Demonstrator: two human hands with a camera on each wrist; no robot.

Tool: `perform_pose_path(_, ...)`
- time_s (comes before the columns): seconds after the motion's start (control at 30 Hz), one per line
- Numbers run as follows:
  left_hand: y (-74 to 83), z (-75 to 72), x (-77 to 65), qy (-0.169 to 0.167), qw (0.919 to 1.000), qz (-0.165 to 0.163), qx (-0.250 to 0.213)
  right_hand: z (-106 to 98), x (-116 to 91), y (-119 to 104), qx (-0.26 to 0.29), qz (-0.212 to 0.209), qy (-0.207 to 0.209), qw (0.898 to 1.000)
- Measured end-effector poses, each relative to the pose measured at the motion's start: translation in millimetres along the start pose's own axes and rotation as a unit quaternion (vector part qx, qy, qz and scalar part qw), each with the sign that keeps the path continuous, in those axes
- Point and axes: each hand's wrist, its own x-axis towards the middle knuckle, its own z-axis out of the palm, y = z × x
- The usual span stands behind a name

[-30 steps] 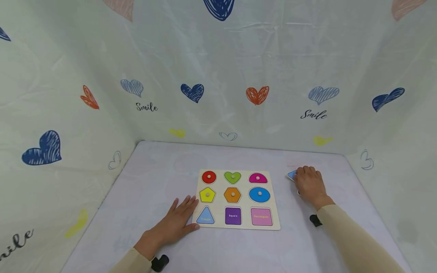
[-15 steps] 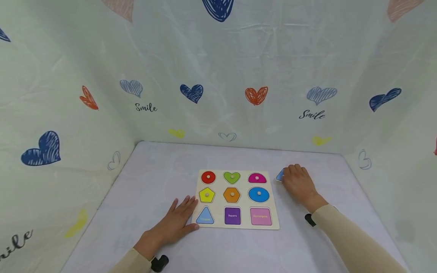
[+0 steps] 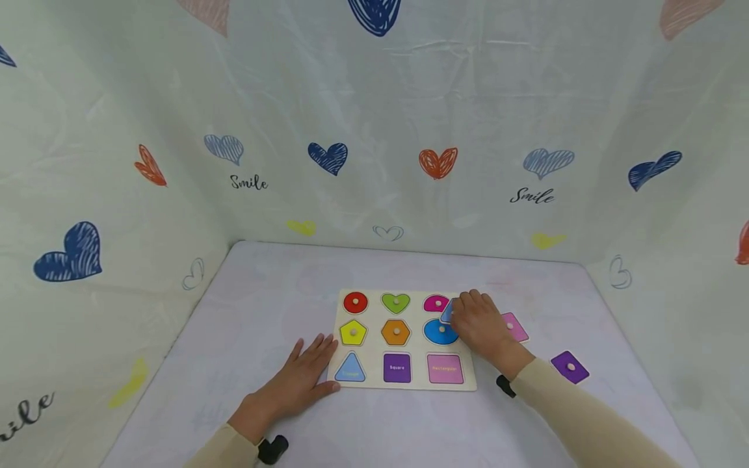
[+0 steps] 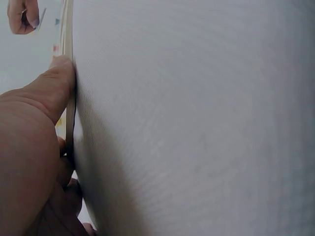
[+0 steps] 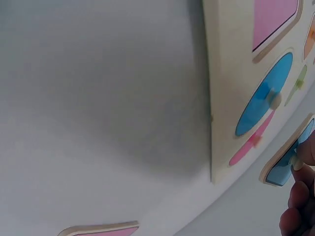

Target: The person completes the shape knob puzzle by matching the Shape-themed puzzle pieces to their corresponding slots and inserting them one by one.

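Note:
A wooden shape puzzle board (image 3: 374, 351) lies on the table, with knobbed circle, heart, half-circle, pentagon, hexagon and oval pieces seated in it. The triangle slot (image 3: 350, 368), square slot (image 3: 397, 368) and rectangle slot (image 3: 445, 370) along its near row hold no pieces. My left hand (image 3: 295, 382) rests at the board's left edge, fingers straight; its thumb (image 4: 61, 73) touches the edge in the left wrist view. Above the board's upper right part, my right hand (image 3: 482, 325) pinches a blue triangle piece (image 5: 283, 167) by its knob, tilted in the right wrist view.
To the right of the board, a pink rectangle piece (image 3: 515, 327) lies partly behind the right hand. A purple square piece (image 3: 570, 367) lies farther right, near the sleeve. Heart-printed cloth (image 3: 380, 97) hangs behind and beside the white table (image 3: 281, 279).
My right hand has carried the blue triangle piece leftward from the table's right side to above the board, uncovering the pink and purple pieces. The left hand stays in place.

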Motion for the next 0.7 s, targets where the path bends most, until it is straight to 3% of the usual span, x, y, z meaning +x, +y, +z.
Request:
perform_pose_path(0.27,-0.3,0.7,-0.2,-0.001,1.0,-0.004,-0.002,-6.0,9.3,-30.7,0.017,-0.013,-0.004,1.0)
perform_pose_path(0.53,2.3,-2.9,-1.4,-0.003,0.9999,-0.007,-0.007,-3.4,17.9,-47.7,0.038,-0.038,0.025,0.998)
perform_pose_path(0.7,1.7,-3.0,-2.1,-0.002,1.0,-0.004,-0.004,-5.9,23.9,-61.0,0.049,-0.056,0.022,0.997)
